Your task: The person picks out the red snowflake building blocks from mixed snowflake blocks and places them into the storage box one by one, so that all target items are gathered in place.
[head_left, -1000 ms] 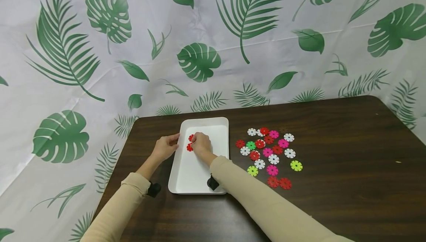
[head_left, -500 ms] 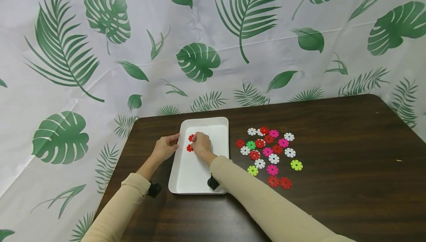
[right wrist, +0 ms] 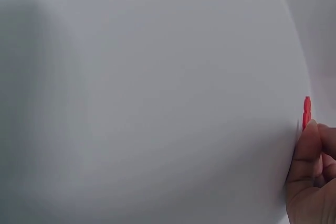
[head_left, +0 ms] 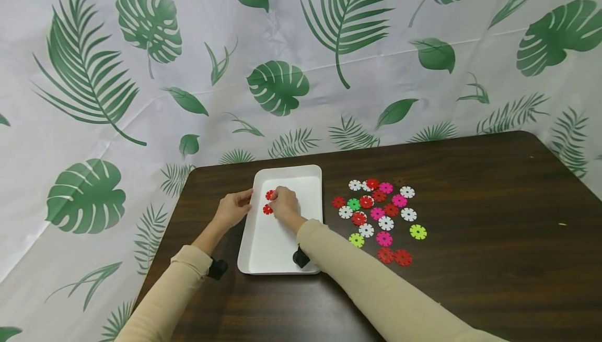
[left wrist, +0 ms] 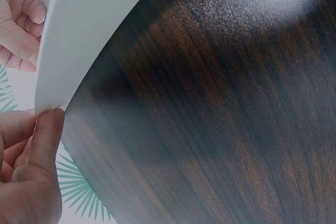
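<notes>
Head view: a leaf-printed backdrop (head_left: 282, 44) closes off the far and left sides of the dark wooden table (head_left: 470, 201), whose right half and near strip are open surface. A white tray (head_left: 277, 258) sits lengthwise near the table's left edge, its near half bare. Just right of the tray lies a loose cluster of coloured discs (head_left: 378, 216) in red, pink, white and green, apart from the tray wall. Both beige sleeves reach in from the near edge. The left hand (head_left: 231, 209) grips the tray's left rim, thumb on the outer wall. The right hand (head_left: 284, 202) rests inside the tray's far half, fingers curled, pressing on two red discs (head_left: 268, 202) lying on the tray floor near its left wall.
</notes>
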`<state>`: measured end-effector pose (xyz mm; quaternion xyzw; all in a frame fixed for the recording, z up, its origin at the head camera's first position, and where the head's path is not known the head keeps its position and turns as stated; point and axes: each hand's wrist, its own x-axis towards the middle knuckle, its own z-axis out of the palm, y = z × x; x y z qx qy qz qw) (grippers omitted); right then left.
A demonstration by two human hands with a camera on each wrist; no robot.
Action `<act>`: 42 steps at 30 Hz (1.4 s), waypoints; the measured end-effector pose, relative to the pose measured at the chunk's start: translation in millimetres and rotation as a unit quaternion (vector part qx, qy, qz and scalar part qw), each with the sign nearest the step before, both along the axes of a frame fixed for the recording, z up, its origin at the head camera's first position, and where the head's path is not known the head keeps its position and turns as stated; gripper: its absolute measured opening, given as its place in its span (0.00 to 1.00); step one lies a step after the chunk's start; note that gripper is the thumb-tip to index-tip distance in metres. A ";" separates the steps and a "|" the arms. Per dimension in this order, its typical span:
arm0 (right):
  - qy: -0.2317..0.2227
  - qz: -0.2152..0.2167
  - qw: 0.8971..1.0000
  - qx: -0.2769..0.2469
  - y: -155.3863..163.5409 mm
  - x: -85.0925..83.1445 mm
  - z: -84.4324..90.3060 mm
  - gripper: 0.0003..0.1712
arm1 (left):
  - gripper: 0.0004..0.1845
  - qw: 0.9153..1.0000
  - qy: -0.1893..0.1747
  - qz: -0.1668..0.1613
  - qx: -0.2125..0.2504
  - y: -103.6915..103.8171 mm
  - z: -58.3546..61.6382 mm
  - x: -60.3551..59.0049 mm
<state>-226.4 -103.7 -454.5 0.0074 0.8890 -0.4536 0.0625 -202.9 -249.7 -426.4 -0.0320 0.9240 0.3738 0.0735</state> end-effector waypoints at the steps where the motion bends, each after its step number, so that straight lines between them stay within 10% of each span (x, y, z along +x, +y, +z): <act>1: -0.002 0.000 1.000 -0.003 0.4 0.1 0.3 0.05 | 0.25 1.000 0.000 0.000 -0.001 0.2 0.3 0.0; 25: -0.040 -0.013 0.991 -0.130 14.4 -5.3 17.9 0.05 | 0.25 1.000 0.010 -0.004 -0.010 1.0 -0.4 1.0; 42: -0.067 -0.019 0.956 -0.285 64.3 -10.0 44.9 0.08 | 0.25 1.000 0.020 -0.011 -0.015 0.8 -1.5 2.5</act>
